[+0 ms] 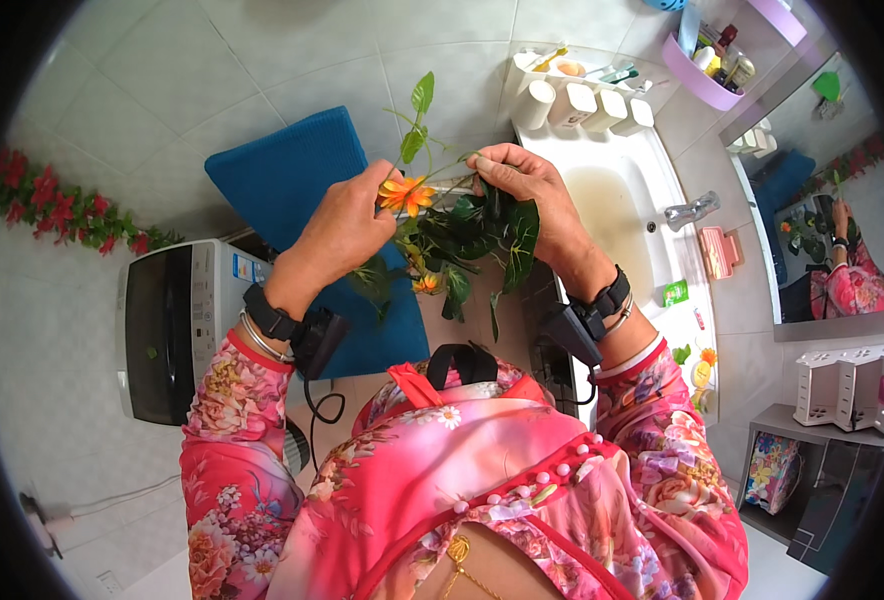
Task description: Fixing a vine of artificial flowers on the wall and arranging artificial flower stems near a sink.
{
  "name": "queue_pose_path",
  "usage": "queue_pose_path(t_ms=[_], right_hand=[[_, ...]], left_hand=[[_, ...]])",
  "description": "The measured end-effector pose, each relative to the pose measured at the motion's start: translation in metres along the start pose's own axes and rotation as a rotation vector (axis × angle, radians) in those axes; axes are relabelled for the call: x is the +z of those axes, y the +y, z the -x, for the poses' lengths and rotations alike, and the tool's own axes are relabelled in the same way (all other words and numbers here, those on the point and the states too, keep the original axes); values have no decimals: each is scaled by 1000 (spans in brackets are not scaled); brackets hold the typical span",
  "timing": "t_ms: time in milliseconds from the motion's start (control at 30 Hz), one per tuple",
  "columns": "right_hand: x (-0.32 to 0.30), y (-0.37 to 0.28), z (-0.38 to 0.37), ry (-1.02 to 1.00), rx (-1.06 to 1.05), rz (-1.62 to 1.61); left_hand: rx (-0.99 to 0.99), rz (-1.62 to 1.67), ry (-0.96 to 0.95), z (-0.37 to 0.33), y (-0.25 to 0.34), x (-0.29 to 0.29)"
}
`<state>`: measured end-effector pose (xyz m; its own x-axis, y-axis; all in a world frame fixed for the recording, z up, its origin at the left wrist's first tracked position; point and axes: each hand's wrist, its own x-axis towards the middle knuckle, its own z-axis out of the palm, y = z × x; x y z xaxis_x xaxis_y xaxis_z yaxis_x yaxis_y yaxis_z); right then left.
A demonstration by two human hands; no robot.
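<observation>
Between my two hands hangs an artificial flower vine, with dark green leaves (474, 228), an orange flower (408, 196) and lighter green leaves (415, 142) standing up at the top. My left hand (347, 228) is closed on the vine beside the orange flower. With thumb and forefinger together, my right hand (540, 195) pinches a thin green stem of the vine, and larger leaves drape below its fingers. A second orange flower (426, 284) shows lower in the bunch. Exactly what lies inside my left fingers is hidden.
Blue ribbed covers (287, 170) lie behind and under the vine. A washing machine (177, 325) stands left, near a red flower garland (57, 205). At right are a sink (612, 215) with a faucet (692, 209), white cups (574, 104), a mirror (812, 230) and a grey cabinet (777, 425).
</observation>
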<state>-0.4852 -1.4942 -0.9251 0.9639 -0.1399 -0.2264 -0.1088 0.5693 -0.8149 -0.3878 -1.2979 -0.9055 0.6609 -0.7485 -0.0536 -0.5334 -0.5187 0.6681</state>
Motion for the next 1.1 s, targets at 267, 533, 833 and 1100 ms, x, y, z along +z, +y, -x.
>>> queue_pose_path(t_ms=[267, 533, 833, 1100], right_hand=[[-6, 4, -4, 23, -6, 15], [-18, 0, -2, 2, 13, 7], [-13, 3, 2, -69, -128, 436], [5, -1, 9, -23, -331, 754]], left_hand=[[16, 150, 7, 1, -23, 1], [-280, 739, -327, 6, -10, -24], [-193, 654, -152, 13, -5, -13], [-96, 428, -130, 9, -8, -2]])
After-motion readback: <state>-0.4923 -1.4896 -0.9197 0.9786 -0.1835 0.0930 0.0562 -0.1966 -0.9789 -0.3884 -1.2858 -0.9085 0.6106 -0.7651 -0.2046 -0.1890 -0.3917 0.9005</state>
